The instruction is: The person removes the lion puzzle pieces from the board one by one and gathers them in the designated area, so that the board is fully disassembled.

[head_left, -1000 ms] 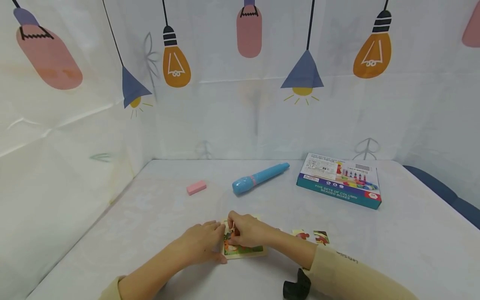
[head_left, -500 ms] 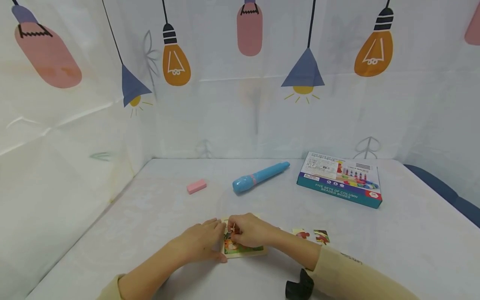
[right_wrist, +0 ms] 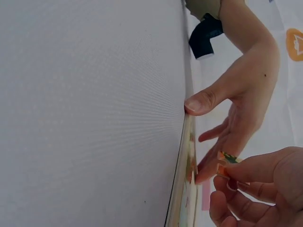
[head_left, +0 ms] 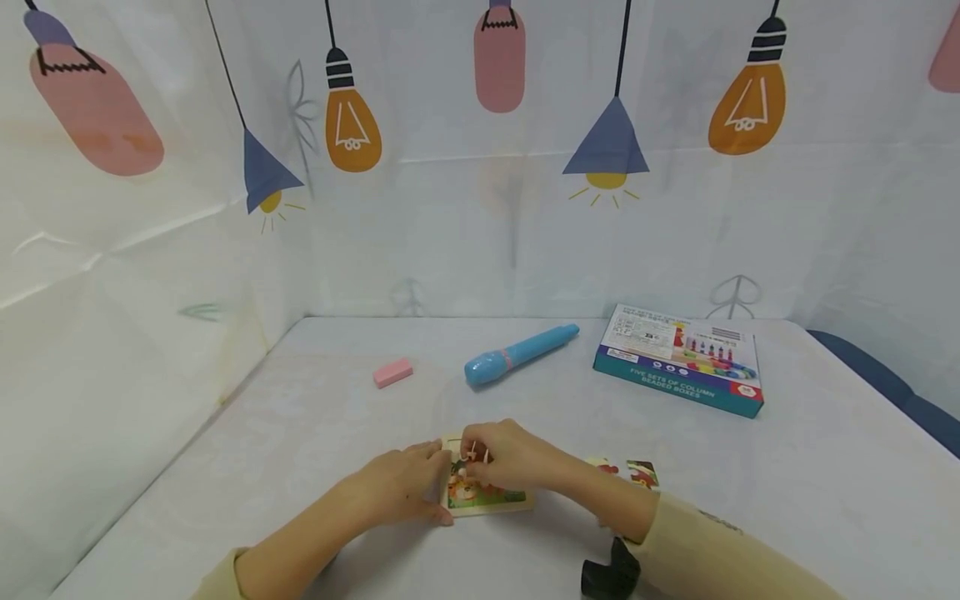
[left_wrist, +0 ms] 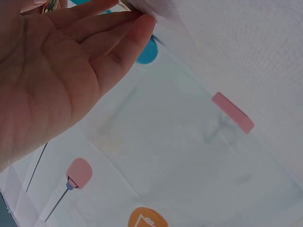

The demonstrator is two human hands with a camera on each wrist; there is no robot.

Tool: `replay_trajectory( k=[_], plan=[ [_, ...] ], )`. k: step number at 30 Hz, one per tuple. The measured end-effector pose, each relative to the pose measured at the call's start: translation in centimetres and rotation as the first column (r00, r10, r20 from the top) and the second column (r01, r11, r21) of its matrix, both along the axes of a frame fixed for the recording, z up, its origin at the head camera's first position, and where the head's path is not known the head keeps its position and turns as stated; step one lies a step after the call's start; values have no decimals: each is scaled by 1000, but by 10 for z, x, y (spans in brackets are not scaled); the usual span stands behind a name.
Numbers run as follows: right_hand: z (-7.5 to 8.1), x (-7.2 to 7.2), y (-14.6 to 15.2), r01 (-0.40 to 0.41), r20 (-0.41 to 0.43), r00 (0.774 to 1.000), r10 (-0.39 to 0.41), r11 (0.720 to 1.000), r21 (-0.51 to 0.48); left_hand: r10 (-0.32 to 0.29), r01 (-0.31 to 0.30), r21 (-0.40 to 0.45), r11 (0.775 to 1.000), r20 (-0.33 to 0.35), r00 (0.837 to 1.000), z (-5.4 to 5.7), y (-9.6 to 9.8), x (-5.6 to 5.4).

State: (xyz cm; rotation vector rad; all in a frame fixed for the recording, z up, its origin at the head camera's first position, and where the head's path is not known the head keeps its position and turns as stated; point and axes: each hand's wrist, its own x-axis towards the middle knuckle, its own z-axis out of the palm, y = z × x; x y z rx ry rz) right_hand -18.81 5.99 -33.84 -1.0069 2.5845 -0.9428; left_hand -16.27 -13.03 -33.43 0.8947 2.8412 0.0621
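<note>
1. White table, pale cover, set against a white backdrop printed with hanging lamps and bulbs; the sheet is creased on the left side.
2. Dark blue curved shape past the table's right edge.
3. Far part of table: pink block on the left, blue microphone-shaped toy in the middle, flat teal-sided box on the right, printed "FIVE SETS OF COLUMN BEADED BOXES". All well apart from the hands.
4. Toy lies slantwise, thick end near-left, thin end far-right. Box skewed, printed face up.
5. Loose puzzle pieces right of the board; the right forearm covers part of that group. Black mount at the right sleeve.
6. Puzzle board flat on the table, between the hands, near side. Near edge runs roughly left-right, green strip of its picture toward the person. Right hand blocks its far-right part.
7. Left hand: fingers extended, resting along the board's left edge, thumb at the near-left corner.
8. Right hand: pinching a small puzzle piece between thumb and fingers, above the board.
9. Held piece looks tilted; mostly covered by fingers, so its long axis is hard to tell.
</note>
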Motion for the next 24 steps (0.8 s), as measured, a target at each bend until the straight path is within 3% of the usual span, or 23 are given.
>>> replay_trajectory(
  k=[15,24],
  plan=[
    [9,5,25,52,11,999,-53,999,14,3,-3,-14,1000,-2,1000,0,2,1],
    [4,7,43,58,12,998,-58,998,-2,32,-32,-27,999,22,999,0,4,0]
  ],
)
